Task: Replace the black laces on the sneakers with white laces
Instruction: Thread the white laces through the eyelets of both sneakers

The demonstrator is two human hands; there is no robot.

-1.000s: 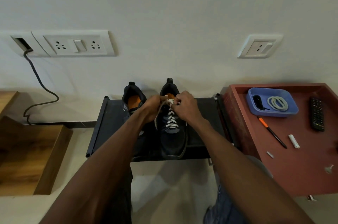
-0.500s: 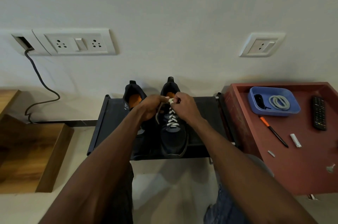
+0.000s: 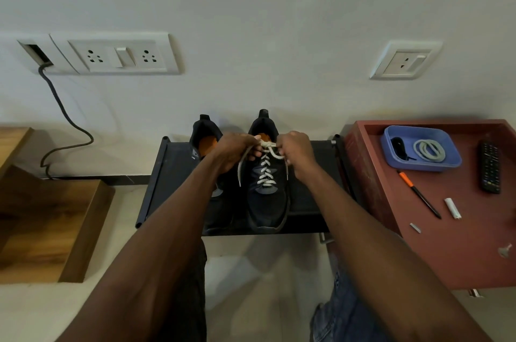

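head view: i look down at my two arms and a dark rack (image 3: 178,182) by the wall.
writing: i can't read any words or brand on the shoes, the remote or the pen; it is all too small.
right shoe (image 3: 267,199): dark sneaker on the rack, toe toward me, with a white lace (image 3: 264,171) criss-crossed up the front and a knot at the top.
left shoe (image 3: 205,146): sits just beside it, orange inside, mostly hidden behind my left arm.
left hand (image 3: 234,150): fingers curled, pinching one end of the white lace at the knot; a loose tail hangs down from it.
right hand (image 3: 297,150): fingers curled tight on the other end of the white lace.
red table (image 3: 446,252): just right of the rack.
blue tray (image 3: 446,165): on the red table, holds a coiled light lace (image 3: 428,149) and a black lace (image 3: 398,147) bundle.
other bits on the table: an orange and black pen (image 3: 418,193), a black remote (image 3: 490,167), a small white stick (image 3: 452,208).
wall: two white plug plates (image 3: 117,53), and a dark cord (image 3: 65,118) hanging down.
left side: wooden steps (image 3: 42,218).
in the way: my arms cover the near part of the rack.
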